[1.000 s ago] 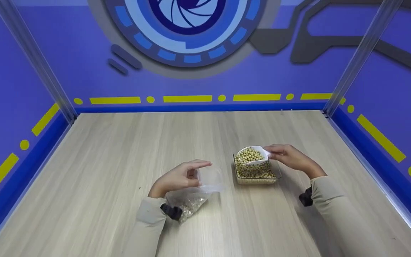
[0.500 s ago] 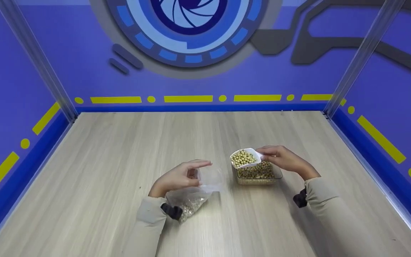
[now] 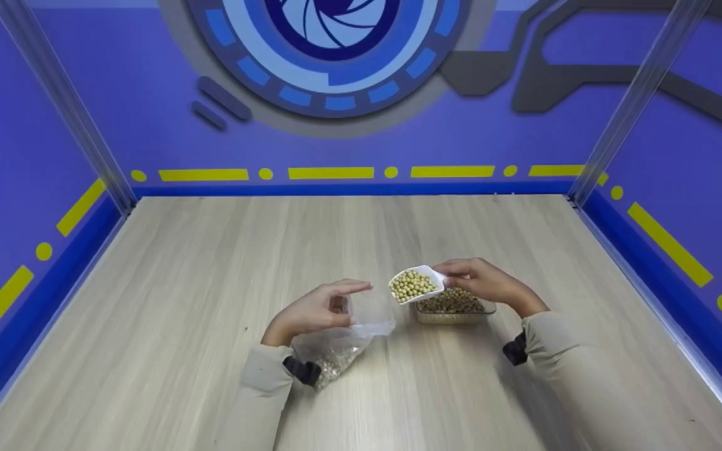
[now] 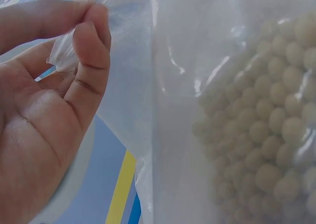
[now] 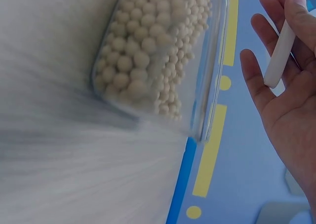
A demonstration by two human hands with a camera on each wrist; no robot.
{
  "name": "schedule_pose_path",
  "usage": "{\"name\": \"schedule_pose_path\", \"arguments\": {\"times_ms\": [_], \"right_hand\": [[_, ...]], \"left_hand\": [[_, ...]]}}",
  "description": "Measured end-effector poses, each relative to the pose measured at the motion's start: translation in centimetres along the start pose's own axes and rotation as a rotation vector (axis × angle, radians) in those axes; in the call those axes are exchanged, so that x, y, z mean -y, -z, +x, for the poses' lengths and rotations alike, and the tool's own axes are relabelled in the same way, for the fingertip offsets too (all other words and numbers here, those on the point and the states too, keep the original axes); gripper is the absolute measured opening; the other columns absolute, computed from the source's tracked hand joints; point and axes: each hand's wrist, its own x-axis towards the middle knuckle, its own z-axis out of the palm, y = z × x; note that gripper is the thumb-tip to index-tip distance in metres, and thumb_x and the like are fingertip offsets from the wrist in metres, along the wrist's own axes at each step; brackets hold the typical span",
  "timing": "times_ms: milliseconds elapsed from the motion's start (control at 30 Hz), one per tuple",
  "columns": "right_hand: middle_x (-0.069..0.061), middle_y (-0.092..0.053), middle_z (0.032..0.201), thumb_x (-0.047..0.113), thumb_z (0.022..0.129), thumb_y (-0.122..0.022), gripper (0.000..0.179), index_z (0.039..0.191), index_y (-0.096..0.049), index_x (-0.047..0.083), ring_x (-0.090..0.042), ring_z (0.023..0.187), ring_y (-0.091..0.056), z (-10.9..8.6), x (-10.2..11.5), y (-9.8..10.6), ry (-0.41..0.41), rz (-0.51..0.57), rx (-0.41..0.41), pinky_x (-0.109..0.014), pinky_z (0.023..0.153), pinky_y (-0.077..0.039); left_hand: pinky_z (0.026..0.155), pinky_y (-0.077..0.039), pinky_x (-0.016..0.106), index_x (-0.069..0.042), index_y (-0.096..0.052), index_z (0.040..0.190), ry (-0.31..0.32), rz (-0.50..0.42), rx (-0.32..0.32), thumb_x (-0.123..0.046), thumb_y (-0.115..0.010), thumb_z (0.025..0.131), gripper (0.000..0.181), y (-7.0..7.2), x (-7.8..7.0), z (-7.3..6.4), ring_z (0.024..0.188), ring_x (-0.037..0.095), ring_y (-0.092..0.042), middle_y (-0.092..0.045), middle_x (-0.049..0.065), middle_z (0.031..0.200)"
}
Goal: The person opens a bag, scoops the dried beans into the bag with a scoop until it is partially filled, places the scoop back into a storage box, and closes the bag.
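Observation:
My right hand (image 3: pixel 489 282) grips the handle (image 5: pixel 281 56) of a white scoop (image 3: pixel 434 275) heaped with round, yellowish soybeans (image 3: pixel 412 285). The scoop is raised over the left side of a clear rectangular container (image 3: pixel 456 318), which holds more of the same beans (image 5: pixel 143 46). In the head view the scoop covers part of that container. To the left, my left hand (image 3: pixel 311 313) pinches the rim of a clear plastic bag (image 3: pixel 370 316) between thumb and fingers. Beans (image 4: pixel 266 135) lie in the bag's lower part. The scoop's tip is just right of the bag's mouth.
All of this is on a light wood-grain table (image 3: pixel 261 244). Blue-purple panels (image 3: pixel 361 147) with yellow marks stand behind it and on both sides, joined by metal corner posts (image 3: pixel 637 103). Black straps (image 3: pixel 301 371) sit on the wrists.
My right hand has lifted the loaded scoop out of the container and moved it left toward the bag. The left hand has stayed in place with the bag.

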Motion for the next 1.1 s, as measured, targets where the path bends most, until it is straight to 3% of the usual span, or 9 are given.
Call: {"name": "schedule_pose_path", "arguments": {"times_ms": [233, 600, 1100], "right_hand": [[-0.016, -0.064, 0.124, 0.012, 0.094, -0.058, 0.033, 0.125, -0.064, 0.003, -0.034, 0.117, -0.058, 0.8, 0.7, -0.8, 0.043, -0.012, 0.018, -0.041, 0.093, -0.049], [-0.019, -0.063, 0.125, 0.01, 0.093, -0.06, 0.032, 0.123, -0.065, 0.001, -0.037, 0.118, -0.058, 1.5, 1.7, -1.6, 0.107, -0.033, 0.041, -0.048, 0.096, -0.047], [-0.015, -0.068, 0.118, 0.006, 0.092, -0.06, 0.027, 0.117, -0.069, 0.003, -0.032, 0.113, -0.061, 2.0, 2.7, -1.2, 0.14, -0.114, 0.082, -0.046, 0.095, -0.049]], "left_hand": [[0.067, -0.042, 0.016, 0.001, -0.045, 0.141, 0.0, -0.019, 0.0, 0.005, -0.059, 0.081, 0.062, 0.0, 0.0, 0.0, 0.075, 0.004, -0.049, -0.045, 0.018, 0.144], [0.067, -0.043, 0.016, 0.003, -0.045, 0.14, -0.004, -0.021, -0.013, 0.004, -0.06, 0.079, 0.063, 0.0, 0.0, 0.1, 0.074, 0.004, -0.049, -0.046, 0.022, 0.141], [0.066, -0.043, 0.017, 0.002, -0.045, 0.141, 0.002, -0.008, -0.014, 0.006, -0.059, 0.079, 0.063, 0.1, -0.2, 0.0, 0.072, 0.004, -0.048, -0.048, 0.017, 0.141]]}}
